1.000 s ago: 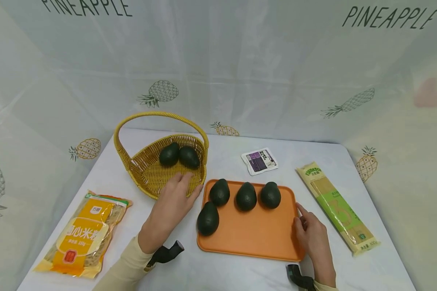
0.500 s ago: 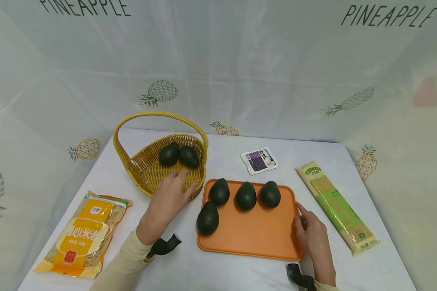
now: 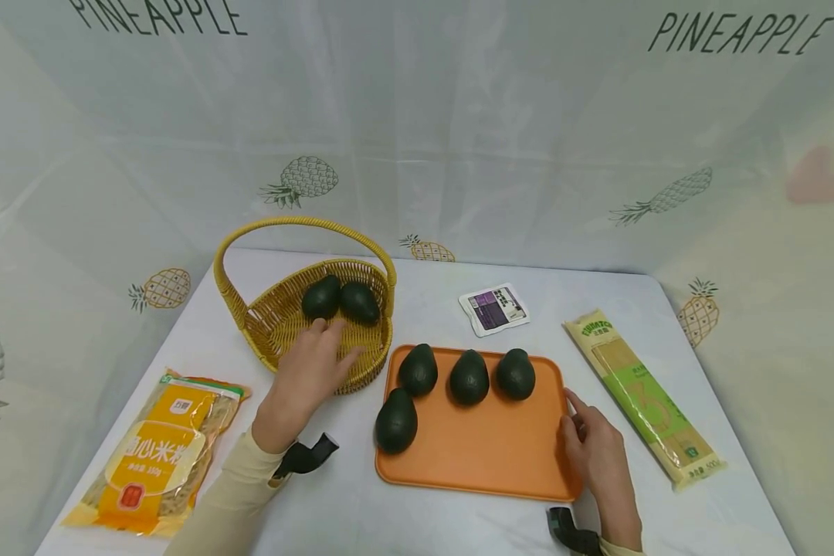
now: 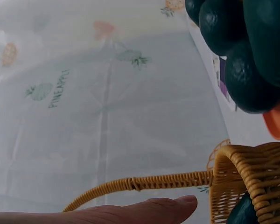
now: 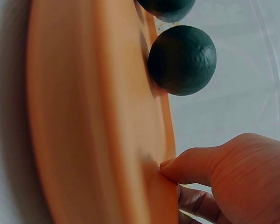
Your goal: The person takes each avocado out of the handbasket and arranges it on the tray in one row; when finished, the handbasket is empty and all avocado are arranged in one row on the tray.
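My left hand (image 3: 307, 364) is over the near rim of the yellow wicker basket (image 3: 267, 313), fingers loosely spread and holding nothing. In the left wrist view its thumb (image 4: 163, 210) lies straight out beside the basket. Two dark green avocados (image 3: 321, 297) lie at the basket's back. My right hand (image 3: 598, 448) pinches the right rim of the orange tray (image 3: 486, 455); its thumb (image 5: 191, 164) presses the rim from inside, with the fingers outside. Several avocados (image 3: 469, 378) sit along the tray's back and left side.
A yellow bag of rice noodles (image 3: 149, 455) lies on the white table at left. To the right is a green packet of dry noodles (image 3: 642, 398). A small white and purple sachet (image 3: 495, 309) lies behind the tray. A pineapple-print curtain (image 3: 500, 154) rises behind the table.
My left hand has moved left and slightly toward the basket's near left, uncovering more of its near right rim. The right hand, tray and avocados have stayed in place.
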A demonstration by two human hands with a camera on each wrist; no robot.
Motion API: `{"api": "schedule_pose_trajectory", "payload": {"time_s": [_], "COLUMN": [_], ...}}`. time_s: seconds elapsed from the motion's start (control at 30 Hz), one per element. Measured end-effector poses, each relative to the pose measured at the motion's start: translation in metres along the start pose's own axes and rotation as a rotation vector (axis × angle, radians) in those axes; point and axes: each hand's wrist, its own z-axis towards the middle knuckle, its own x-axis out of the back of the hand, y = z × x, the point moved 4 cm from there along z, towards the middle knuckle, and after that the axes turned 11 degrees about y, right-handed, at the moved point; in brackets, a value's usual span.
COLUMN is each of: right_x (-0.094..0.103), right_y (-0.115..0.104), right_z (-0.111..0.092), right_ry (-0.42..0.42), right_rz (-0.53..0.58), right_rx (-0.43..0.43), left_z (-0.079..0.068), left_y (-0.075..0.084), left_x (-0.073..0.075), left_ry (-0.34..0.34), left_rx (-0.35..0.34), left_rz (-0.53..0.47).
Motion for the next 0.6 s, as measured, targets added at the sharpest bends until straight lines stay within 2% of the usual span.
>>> {"api": "schedule_pose_trajectory", "payload": {"time_s": [0.17,0.43,0.6], "right_x": [0.000,0.000,0.000], "right_y": [0.001,0.001,0.001], "right_z": [0.000,0.000,0.000], "right_ry": [0.002,0.007,0.009], "right_rz": [-0.001,-0.002,-0.001], "right_rx": [0.002,-0.005,0.000], "left_z": [0.004,0.012,0.018], "left_y": [-0.007,-0.017,-0.020], "left_x": [-0.002,-0.004,0.000], "left_ry": [-0.019,-0.137,-0.131], "left_rx": [-0.008,0.050,0.049], "left_rz": [0.019,0.007,0.023]}}
